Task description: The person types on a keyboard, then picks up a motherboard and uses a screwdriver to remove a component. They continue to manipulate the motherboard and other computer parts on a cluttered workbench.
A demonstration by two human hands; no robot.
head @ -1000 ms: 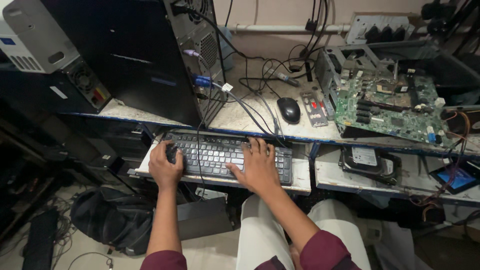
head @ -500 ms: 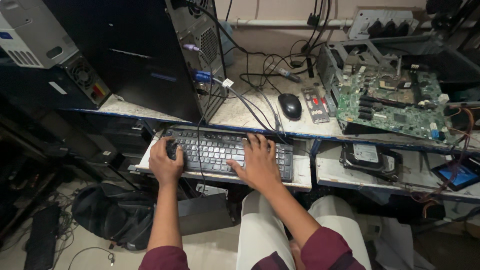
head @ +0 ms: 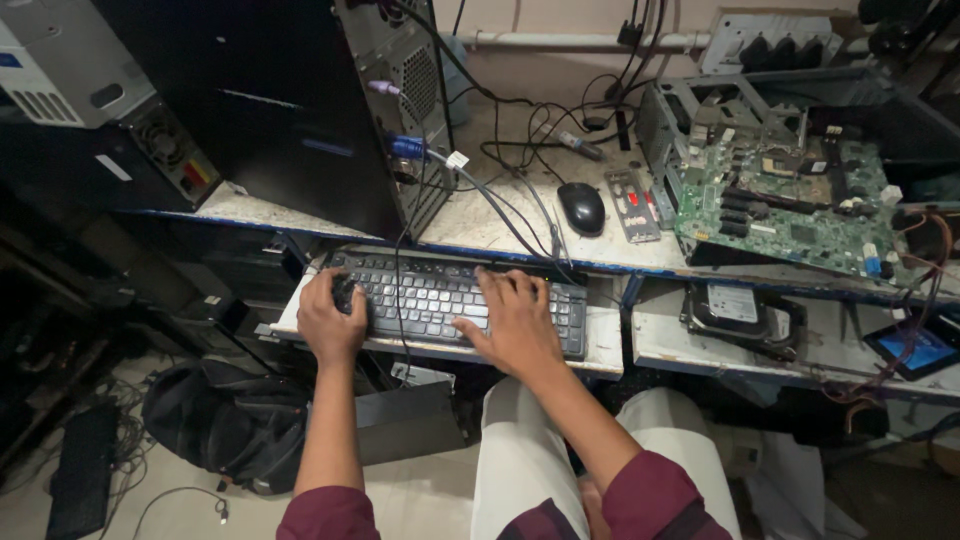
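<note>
A black keyboard [head: 440, 295] lies on a white pull-out shelf [head: 606, 345] under the desk. My left hand [head: 328, 318] rests curled over the keyboard's left end, fingers bent onto the keys. My right hand [head: 512, 320] lies flat on the keys at the middle right, fingers spread. Neither hand holds anything. A thin black cable crosses the keyboard between the two hands.
A black computer tower [head: 290, 100] stands on the desk with cables from its back. A black mouse [head: 582, 207], a green circuit board [head: 790, 205], a hard drive [head: 742, 310] and a small tablet [head: 915, 348] lie to the right. A dark bag [head: 225, 420] sits on the floor.
Both hands stay on the keyboard in nearly the same places; the camera has shifted slightly.
</note>
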